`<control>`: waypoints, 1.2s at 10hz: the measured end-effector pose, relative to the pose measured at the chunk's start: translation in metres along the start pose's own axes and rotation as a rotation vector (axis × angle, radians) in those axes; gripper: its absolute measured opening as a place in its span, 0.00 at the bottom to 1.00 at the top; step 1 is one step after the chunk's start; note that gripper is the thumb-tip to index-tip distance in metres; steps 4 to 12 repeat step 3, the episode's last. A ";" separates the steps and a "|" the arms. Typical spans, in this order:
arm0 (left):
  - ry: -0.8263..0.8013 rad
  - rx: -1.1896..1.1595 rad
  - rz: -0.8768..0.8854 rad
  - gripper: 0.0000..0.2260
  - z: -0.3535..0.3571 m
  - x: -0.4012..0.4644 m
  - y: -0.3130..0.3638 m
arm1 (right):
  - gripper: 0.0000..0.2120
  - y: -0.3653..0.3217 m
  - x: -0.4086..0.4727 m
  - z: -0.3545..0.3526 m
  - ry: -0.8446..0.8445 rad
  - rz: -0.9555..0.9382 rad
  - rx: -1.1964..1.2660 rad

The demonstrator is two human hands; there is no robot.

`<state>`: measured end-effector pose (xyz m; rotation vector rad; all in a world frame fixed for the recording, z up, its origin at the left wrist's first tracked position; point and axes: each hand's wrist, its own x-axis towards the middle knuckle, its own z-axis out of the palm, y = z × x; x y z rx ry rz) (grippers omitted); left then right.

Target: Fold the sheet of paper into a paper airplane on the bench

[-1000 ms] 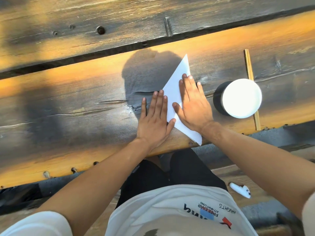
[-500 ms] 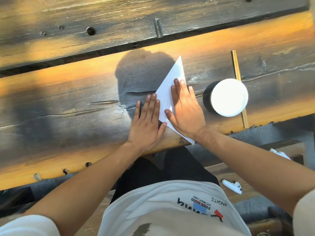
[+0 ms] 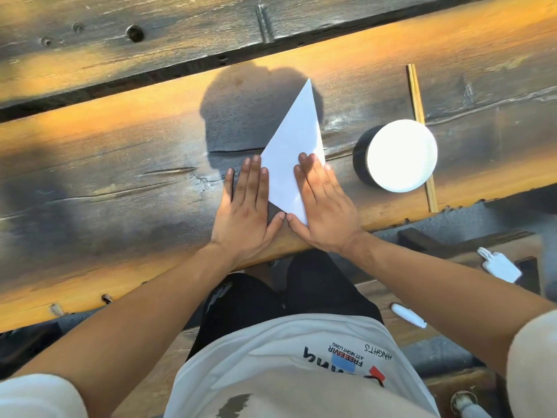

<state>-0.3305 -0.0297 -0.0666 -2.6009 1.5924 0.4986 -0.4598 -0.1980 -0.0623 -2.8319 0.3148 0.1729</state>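
Observation:
A white sheet of paper (image 3: 294,146), folded into a long pointed shape, lies flat on the wooden bench plank (image 3: 120,164) with its tip pointing away from me. My left hand (image 3: 245,212) lies flat with straight fingers along the paper's left edge. Flat on the paper's right part, my right hand (image 3: 324,206) presses with straight fingers. The two thumbs meet at the paper's near corner. The paper's near end is hidden under my right hand.
A black cylinder with a white top (image 3: 398,156) stands just right of the paper, over a thin wooden stick (image 3: 420,131). The plank's front edge runs under my wrists. Small white objects (image 3: 500,265) lie on the lower seat at right.
The paper has turned so its near end lies closer in. Both hands slid toward me along it, and the thumbs now touch.

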 end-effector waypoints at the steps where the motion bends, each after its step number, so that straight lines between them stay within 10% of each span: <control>1: -0.034 -0.008 -0.014 0.39 -0.012 0.000 0.002 | 0.41 -0.004 0.001 -0.006 -0.061 0.016 0.004; 12: -0.009 -0.030 -0.079 0.36 -0.038 -0.014 -0.008 | 0.37 -0.013 0.000 -0.032 -0.127 0.053 -0.119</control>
